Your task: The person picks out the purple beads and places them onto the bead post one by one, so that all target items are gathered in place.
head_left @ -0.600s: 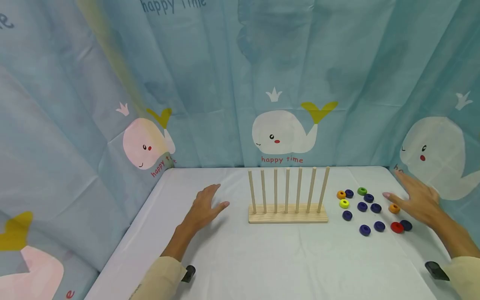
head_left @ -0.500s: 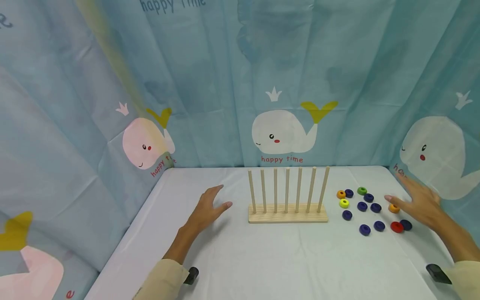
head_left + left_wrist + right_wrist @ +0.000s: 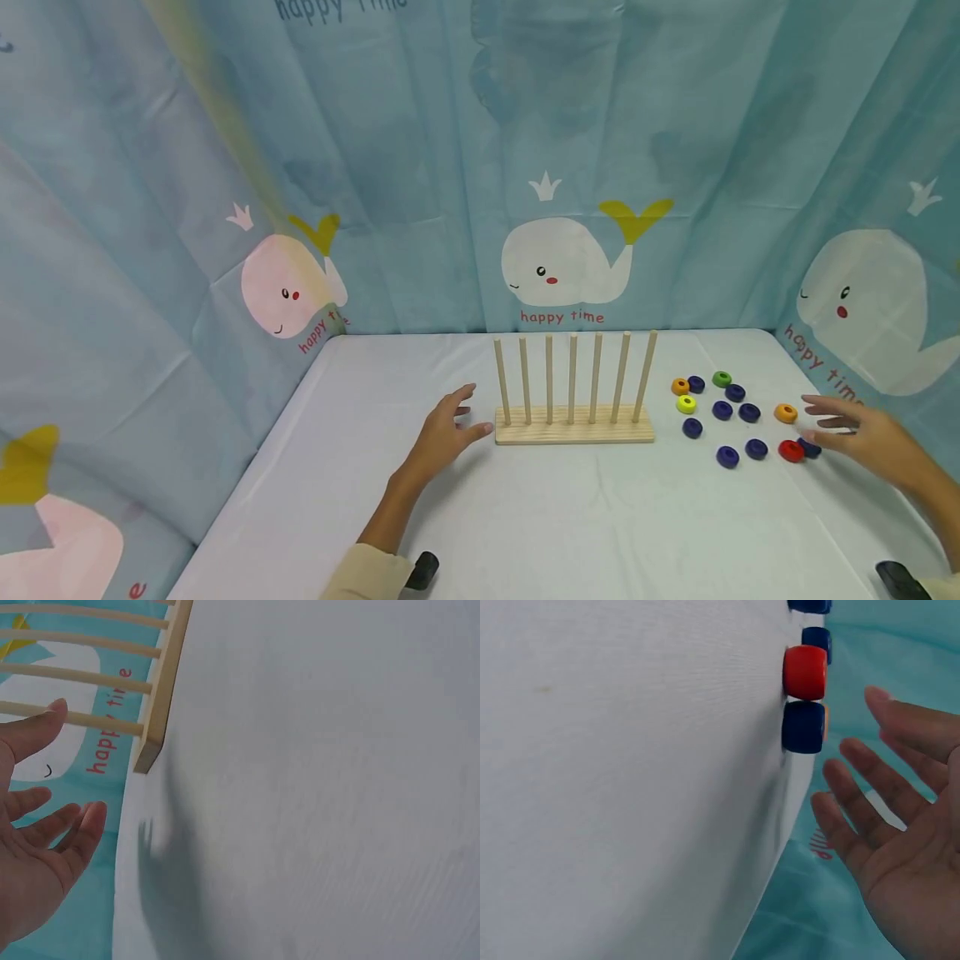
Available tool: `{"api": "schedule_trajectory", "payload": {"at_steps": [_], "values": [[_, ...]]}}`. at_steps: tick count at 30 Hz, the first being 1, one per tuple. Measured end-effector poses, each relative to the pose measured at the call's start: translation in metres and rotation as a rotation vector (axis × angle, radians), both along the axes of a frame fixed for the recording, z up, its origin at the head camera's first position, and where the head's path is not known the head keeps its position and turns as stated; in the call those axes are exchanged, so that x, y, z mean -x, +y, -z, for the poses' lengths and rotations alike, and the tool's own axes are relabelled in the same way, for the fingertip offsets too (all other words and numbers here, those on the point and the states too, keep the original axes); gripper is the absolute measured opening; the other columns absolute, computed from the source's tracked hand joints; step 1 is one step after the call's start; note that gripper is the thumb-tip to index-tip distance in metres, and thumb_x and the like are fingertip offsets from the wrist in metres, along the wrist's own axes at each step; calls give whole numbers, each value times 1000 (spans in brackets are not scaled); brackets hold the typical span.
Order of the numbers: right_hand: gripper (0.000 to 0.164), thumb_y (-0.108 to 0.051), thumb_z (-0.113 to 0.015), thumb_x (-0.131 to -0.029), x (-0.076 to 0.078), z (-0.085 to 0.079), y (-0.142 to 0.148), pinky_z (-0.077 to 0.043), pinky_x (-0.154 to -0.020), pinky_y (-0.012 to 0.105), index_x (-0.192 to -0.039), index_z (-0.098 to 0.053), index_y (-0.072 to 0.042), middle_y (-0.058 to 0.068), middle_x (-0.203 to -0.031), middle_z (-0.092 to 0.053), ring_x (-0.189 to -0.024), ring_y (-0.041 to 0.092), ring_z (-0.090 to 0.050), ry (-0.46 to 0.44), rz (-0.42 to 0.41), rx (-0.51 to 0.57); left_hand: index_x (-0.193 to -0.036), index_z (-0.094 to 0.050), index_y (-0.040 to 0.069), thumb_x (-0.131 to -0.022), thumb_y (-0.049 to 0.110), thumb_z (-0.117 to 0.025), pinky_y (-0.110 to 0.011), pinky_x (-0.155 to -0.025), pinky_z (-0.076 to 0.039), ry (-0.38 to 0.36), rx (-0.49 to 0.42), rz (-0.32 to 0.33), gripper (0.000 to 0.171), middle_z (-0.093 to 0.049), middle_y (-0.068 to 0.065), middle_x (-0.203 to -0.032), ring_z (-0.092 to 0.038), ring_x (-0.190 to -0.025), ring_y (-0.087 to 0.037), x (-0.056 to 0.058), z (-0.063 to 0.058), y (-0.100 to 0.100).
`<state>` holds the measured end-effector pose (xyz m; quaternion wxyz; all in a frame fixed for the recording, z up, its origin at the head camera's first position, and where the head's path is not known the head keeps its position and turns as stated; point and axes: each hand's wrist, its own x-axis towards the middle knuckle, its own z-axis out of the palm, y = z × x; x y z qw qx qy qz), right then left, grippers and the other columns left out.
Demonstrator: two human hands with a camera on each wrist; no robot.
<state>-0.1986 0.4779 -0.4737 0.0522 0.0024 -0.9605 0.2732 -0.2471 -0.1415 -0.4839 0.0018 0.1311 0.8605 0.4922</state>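
Right hand (image 3: 870,440), mine: fingers apart, empty; red ring (image 3: 791,451) near thumb; step, I judge: approach; pinch needed next.

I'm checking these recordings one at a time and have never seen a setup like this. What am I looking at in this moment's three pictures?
There is no robot here: these are a person's bare hands. The wide picture comes from a head-worn camera looking forward and down; the other two come from cameras on each wrist.

On the white-covered table stands a wooden rack with seven upright, bare pegs. To its right lie loose beads: eight dark blue, two orange, one green, one yellow and one red. Behind hangs a whale-print curtain.

The left hand is near the rack's left end, the right hand near the red bead. Both hands are empty.
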Motion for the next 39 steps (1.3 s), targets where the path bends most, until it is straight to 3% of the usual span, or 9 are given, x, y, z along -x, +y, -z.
{"api": "schedule_trajectory", "payload": {"at_steps": [4, 8, 22, 32, 39], "values": [[67, -14, -78, -95, -5, 2, 2, -62, -74, 58, -143, -47, 20, 46, -131, -57, -107, 60, -64, -72, -13, 41, -163, -41, 14, -94, 31, -83, -55, -104, -54, -34, -38, 24, 83, -45, -15, -163, -56, -139, -39, 0, 7, 6], [67, -13, -79, -92, -7, 5, 4, -62, -74, 55, -143, -49, 19, 41, -124, -66, -102, 54, -69, -134, -15, 42, -162, -42, 12, -93, 29, -84, -53, -103, -55, -68, -43, 32, 82, -49, -14, -162, -57, -138, -38, 3, 15, 13], [49, -6, -79, -88, -7, 17, 4, -61, -79, 55, -131, -64, 13, 44, -129, -59, -99, 53, -66, -199, 30, -5, -158, -48, 7, -91, 16, -85, -47, -96, -57, -91, -19, 33, 77, -55, -17, -156, -66, -124, -33, 12, 27, 29], [51, -13, -79, -93, -12, 18, 3, -59, -70, 45, -132, -62, 16, 46, -134, -54, -99, 50, -63, -95, 75, -20, -155, -51, 5, -87, 6, -86, -46, -98, -56, -78, 26, 12, 76, -56, -15, -155, -66, -121, -30, 14, 29, 35], [52, -16, -78, -97, -14, 8, -9, -59, -75, 62, -133, -60, 17, 46, -137, -52, -106, 61, -57, -21, 125, 20, -154, -52, 6, -86, 3, -86, -47, -99, -56, -82, 19, 6, 76, -56, -15, -156, -66, -121, -30, 13, 29, 35]]}}
